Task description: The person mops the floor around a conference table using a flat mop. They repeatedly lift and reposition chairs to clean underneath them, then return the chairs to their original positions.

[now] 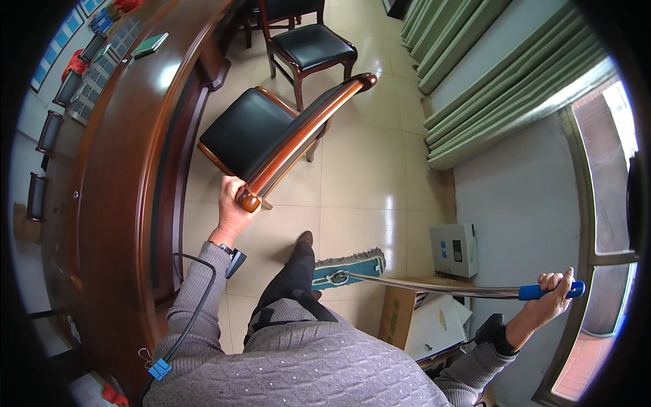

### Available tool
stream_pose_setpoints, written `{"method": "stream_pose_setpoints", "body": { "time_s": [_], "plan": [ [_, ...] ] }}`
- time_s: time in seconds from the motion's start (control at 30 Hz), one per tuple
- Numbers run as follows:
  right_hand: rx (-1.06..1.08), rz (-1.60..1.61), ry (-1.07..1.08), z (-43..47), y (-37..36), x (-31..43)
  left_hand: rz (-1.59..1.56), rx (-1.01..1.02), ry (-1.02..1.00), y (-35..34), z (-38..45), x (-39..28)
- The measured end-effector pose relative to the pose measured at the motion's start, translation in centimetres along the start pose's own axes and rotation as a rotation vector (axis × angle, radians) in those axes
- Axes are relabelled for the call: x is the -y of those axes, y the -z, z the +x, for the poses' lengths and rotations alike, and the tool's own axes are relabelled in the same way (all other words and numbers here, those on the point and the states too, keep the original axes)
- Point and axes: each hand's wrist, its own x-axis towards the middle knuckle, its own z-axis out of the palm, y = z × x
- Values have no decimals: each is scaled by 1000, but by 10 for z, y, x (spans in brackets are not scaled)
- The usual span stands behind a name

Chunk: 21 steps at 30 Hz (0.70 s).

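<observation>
My left hand (235,208) grips the near end of the back of a wooden chair with a black padded seat (249,133); the chair stands at an angle beside the long desk. Out to the right, my right hand (552,294) is closed around the blue grip at the end of a metal mop handle (432,286). That handle runs left to a flat dust mop head (351,269), teal with a grey fringe, lying on the tiled floor by my feet.
A long polished wooden desk (117,168) runs along the left, with a green notebook (150,45) on it. Another black-seated chair (314,47) stands ahead. Green curtains (488,96), a wall box (454,250), a cardboard box (395,315) and a window (605,193) line the right.
</observation>
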Motion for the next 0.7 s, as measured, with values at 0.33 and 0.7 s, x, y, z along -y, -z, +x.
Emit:
{"method": "stream_pose_setpoints", "body": {
  "time_s": [0.33, 0.7],
  "plan": [
    [94, 8, -1, 16, -18, -29, -122, -93, 71, 18, 10, 11],
    [105, 18, -7, 55, 19, -39, 138, -100, -37, -42, -78, -130]
  ]
}}
